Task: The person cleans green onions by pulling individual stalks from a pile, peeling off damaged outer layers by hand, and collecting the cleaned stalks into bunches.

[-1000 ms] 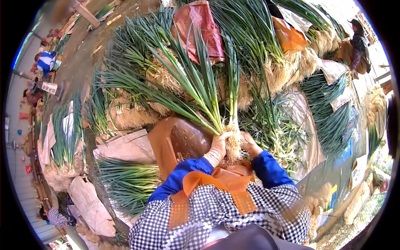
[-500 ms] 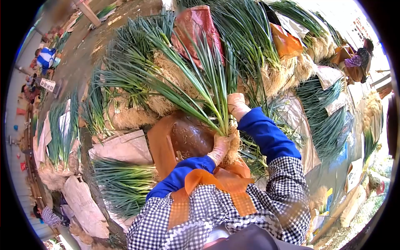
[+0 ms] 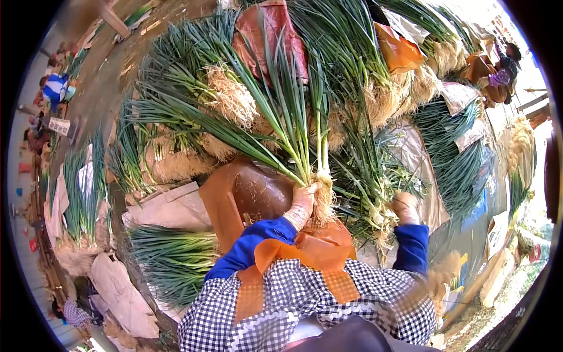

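Observation:
My left hand [image 3: 303,201] is closed round the base of a bunch of long green onions [image 3: 299,154], just above its pale hanging roots. The leaves fan out away from me. To the right, my right hand [image 3: 405,206] is closed at the edge of a loose heap of onion stalks and trimmings [image 3: 375,202]; whatever its fingers hold is too small to make out. Beneath the bunch lies an orange apron [image 3: 223,193] over my lap, with a wet brown surface [image 3: 263,186] strewn with root bits.
Rooted onion bundles [image 3: 231,97] lie beyond my hands, with a red sheet [image 3: 270,44] over some. A leafy bundle [image 3: 173,258] is at lower left, beside a beige sack [image 3: 170,208]. Another person [image 3: 501,73] is at the upper right; others are at far left.
My right hand has left the bunch and moved right and toward me, to the heap. My left hand has kept its hold on the onions. The person at upper right has shifted posture.

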The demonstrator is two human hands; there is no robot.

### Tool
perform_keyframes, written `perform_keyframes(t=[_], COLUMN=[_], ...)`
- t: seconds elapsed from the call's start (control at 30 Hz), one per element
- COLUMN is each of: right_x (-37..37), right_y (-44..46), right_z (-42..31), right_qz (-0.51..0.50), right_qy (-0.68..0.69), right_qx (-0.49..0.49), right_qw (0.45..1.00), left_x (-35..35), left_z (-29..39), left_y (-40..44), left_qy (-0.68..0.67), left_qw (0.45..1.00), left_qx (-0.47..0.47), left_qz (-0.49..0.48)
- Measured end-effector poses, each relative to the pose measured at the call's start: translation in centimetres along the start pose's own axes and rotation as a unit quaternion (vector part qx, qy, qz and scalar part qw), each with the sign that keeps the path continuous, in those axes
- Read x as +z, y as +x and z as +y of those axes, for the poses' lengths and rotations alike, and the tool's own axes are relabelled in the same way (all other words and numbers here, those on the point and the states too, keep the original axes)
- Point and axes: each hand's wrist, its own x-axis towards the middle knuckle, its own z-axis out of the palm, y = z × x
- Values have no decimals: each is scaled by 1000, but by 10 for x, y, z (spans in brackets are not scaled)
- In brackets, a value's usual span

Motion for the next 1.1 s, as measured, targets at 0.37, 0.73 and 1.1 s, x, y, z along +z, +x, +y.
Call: perform_keyframes(t=[0.37, 0.73, 1.1], right_x=[-78, -127, -93], right_y=[2, 114, -19], right_z=[-168, -161, -103], right_qz=[-31, 221, -382], right_qy=[673, 253, 570], right_qx=[-419, -387, -466], right_qw=[609, 859, 559], left_x=[2, -6, 0], left_z=[3, -4, 10], left_y=[0, 11, 1], left_qy=[-106, -25, -92], left_qw=[993, 999, 993], left_qx=[-23, -36, -59], left_qz=[-41, -23, -53])
